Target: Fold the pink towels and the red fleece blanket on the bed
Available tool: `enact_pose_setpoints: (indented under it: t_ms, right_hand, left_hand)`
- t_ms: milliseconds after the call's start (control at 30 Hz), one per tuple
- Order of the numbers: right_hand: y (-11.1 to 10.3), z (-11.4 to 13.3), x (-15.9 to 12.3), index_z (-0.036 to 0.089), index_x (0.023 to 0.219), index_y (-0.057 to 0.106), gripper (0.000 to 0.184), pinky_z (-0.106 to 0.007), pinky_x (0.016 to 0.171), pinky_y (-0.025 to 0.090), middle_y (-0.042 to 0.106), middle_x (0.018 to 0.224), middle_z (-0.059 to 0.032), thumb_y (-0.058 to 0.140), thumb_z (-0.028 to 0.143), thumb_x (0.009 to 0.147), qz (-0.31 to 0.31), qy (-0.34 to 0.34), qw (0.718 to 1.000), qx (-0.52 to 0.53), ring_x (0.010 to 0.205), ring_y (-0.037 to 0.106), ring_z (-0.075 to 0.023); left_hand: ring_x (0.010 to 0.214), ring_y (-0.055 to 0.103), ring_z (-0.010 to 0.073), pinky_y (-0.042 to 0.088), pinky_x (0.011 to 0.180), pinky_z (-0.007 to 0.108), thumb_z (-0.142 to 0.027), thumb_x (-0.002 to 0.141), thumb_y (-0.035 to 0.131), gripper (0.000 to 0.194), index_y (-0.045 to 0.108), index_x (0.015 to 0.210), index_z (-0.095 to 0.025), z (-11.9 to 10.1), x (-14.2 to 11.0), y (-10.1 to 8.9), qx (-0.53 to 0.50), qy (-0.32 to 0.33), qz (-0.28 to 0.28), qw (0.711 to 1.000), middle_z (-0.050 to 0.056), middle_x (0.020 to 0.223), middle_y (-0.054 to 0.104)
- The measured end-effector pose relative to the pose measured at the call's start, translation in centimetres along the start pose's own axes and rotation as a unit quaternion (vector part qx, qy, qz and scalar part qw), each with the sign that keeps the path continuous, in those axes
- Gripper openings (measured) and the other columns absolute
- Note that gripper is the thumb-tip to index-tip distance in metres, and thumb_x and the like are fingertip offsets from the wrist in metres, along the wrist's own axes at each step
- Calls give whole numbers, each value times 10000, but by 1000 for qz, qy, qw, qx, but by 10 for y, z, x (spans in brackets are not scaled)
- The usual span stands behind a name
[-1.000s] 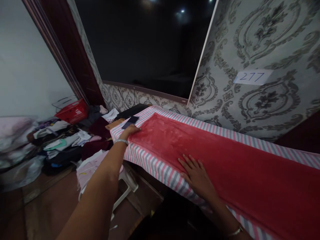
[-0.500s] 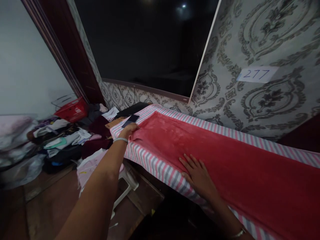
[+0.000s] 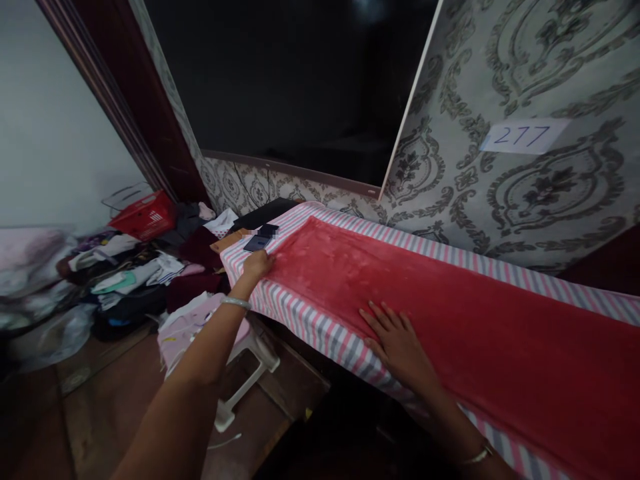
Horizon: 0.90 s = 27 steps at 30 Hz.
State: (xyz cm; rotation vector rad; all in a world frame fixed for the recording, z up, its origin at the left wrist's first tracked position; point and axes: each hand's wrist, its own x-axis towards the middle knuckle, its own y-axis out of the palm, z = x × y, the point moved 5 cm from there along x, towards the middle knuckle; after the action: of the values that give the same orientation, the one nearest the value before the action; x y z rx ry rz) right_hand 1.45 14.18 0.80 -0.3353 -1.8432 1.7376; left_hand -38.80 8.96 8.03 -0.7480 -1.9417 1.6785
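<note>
A long red velvety cloth [image 3: 475, 327] lies spread along a pink, grey and white striped cover [image 3: 310, 327]. At the cloth's far left corner, my left hand [image 3: 257, 265] has its fingers closed on the edge; the fingertips are partly hidden. My right hand [image 3: 397, 343] rests flat on the cloth near its front edge, fingers spread. Light smudgy creases show on the cloth between the two hands. Just beyond my left hand lies a dark phone [image 3: 257, 243] on the striped cover.
A large dark television [image 3: 300, 87] hangs on the patterned wall above. To the left are a heap of clothes [image 3: 130, 283] and a red basket [image 3: 145, 217]. A plastic stool [image 3: 250, 353] with pink fabric stands below my left arm. A paper marked 277 [image 3: 525, 136] is on the wall.
My left hand has drawn slightly back toward me at the cloth's corner, and the small raised fold there now lies flatter. The right hand stays flat in nearly the same place.
</note>
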Motion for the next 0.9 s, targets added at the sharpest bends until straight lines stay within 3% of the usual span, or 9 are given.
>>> enact_pose_setpoints:
  t_ms: [200,333,467,700,833,900]
  right_hand:
    - [-2,1,0,337,1578,422,545,-613,1188,303,387,1652,-53,408,467,1049,10,3,1000,9,1510,348,-324]
    - [-4,1,0,314,1587,407,557,-618,1203,283,379,1655,-60,425,446,1047,9,2,1000,16,1511,350,-317]
    - [-6,1,0,300,1574,435,552,-627,1207,280,376,1654,-75,451,434,1039,19,-7,999,30,1521,336,-327]
    - [-10,2,-1,310,1578,429,559,-620,1226,257,347,1666,-74,460,442,1035,28,-3,997,65,1541,303,-319]
    - [-15,-11,2,302,1554,471,539,-599,1214,301,415,1629,-86,436,471,1044,56,-3,992,114,1511,370,-310]
    - [-20,-20,3,301,1548,482,530,-584,1207,319,433,1618,-92,419,468,1049,42,4,991,124,1509,375,-304]
  left_hand:
    - [1225,640,349,514,938,384,-411,1005,471,455,635,1270,-79,-7,-22,10,35,-5,-51,998,254,1257,684]
    - [1132,694,311,522,889,341,-409,1011,485,420,650,1233,-94,-6,-18,6,32,4,-42,999,219,1192,725]
    - [1174,678,310,519,880,333,-412,1030,439,427,646,1232,-99,-1,-13,-4,31,12,-44,998,209,1233,715]
    - [1188,674,329,528,884,363,-419,1029,426,454,635,1265,-93,2,-16,1,44,1,-34,998,222,1239,713]
    - [1094,713,322,547,819,345,-436,990,507,434,701,1164,-89,2,-10,-10,54,7,-13,998,216,1149,746]
    - [1108,699,352,547,851,382,-414,968,537,445,704,1157,-48,-9,-6,-19,64,16,-25,997,258,1168,726]
